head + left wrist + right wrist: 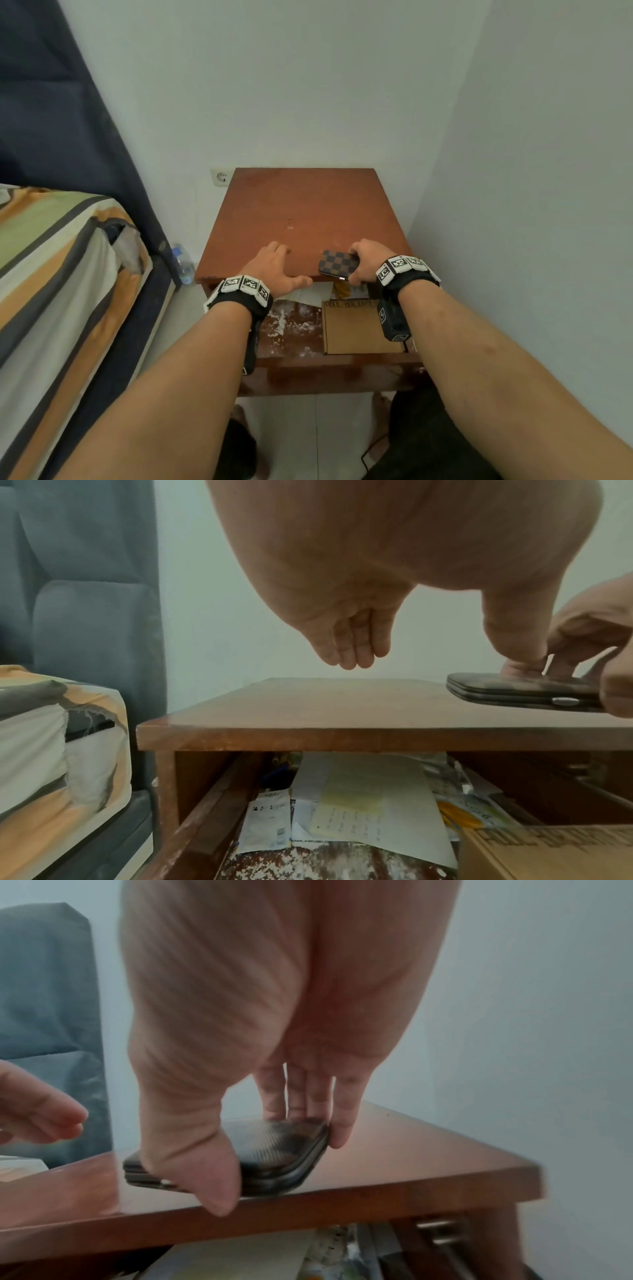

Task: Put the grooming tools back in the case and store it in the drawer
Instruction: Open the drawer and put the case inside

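Note:
The closed checkered grooming case [338, 265] lies at the front right edge of the brown nightstand top [301, 212]. My right hand [363, 262] grips it, thumb on the near edge and fingers on the far side; the case [274, 1153] overhangs the edge slightly. In the left wrist view the case [524, 692] shows a metal clasp on its side. My left hand [277, 269] hovers just above the tabletop to the case's left, fingers relaxed, holding nothing. Below, the drawer [301, 342] stands pulled out.
Inside the drawer lie a cardboard box [359, 327], papers [369, 799] and a small packet [267, 823]. A bed with a striped sheet [51, 274] stands to the left, a water bottle [183, 263] on the floor, walls behind and to the right.

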